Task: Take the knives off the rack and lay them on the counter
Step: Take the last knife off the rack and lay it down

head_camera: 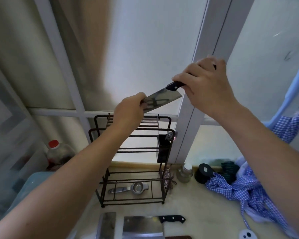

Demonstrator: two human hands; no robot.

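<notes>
I hold a chef's knife with a black handle in the air above the dark wire rack. My right hand grips its handle. My left hand pinches the blade near the tip. On the counter in front of the rack lie two cleavers: one with a black riveted handle and another to its left, its handle out of view. The rack's upper bars show no knives; a black holder hangs on its right side.
A metal squeezer lies on the rack's bottom shelf. A red-capped bottle stands at left. A small glass bottle, a black jar and a blue checked cloth sit at right. A window frame stands behind.
</notes>
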